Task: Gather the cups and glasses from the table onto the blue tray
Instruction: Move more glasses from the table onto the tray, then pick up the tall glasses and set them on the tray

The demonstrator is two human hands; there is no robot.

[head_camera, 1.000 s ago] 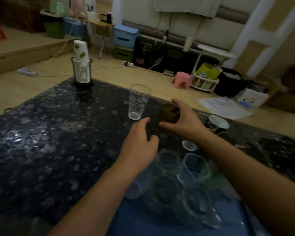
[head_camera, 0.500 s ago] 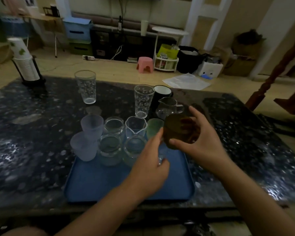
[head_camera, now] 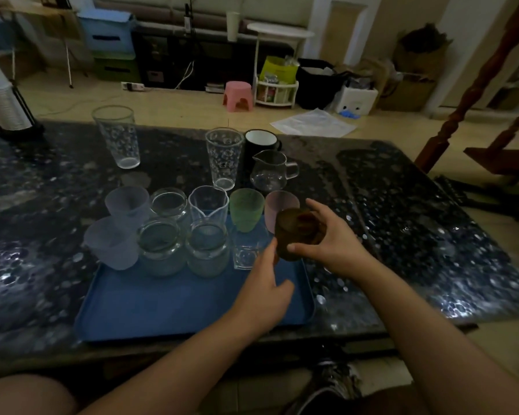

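Observation:
My right hand [head_camera: 331, 239] grips a dark brown cup [head_camera: 294, 235] over the right end of the blue tray [head_camera: 150, 307]. My left hand [head_camera: 262, 290] hovers over the tray beside that cup, fingers relaxed and a fingertip near its base. On the tray's far half stand several cups and glasses, among them a green cup [head_camera: 246, 209], a pink cup [head_camera: 277, 205] and a small square glass [head_camera: 247, 253]. Off the tray on the dark table are two tall clear glasses [head_camera: 117, 136] [head_camera: 224, 157], a glass pitcher [head_camera: 271, 170] and a black mug [head_camera: 261, 142].
A paper-cup dispenser [head_camera: 5, 103] stands at the dark speckled table's [head_camera: 417, 235] far left corner. The tray's near half is bare blue. Beyond the table lie a pink stool [head_camera: 238, 95], boxes and a wooden post [head_camera: 474, 85] at right.
My right hand lifted the brown cup from the table and brought it over the tray's right end. My view swung back and right, showing the whole tray.

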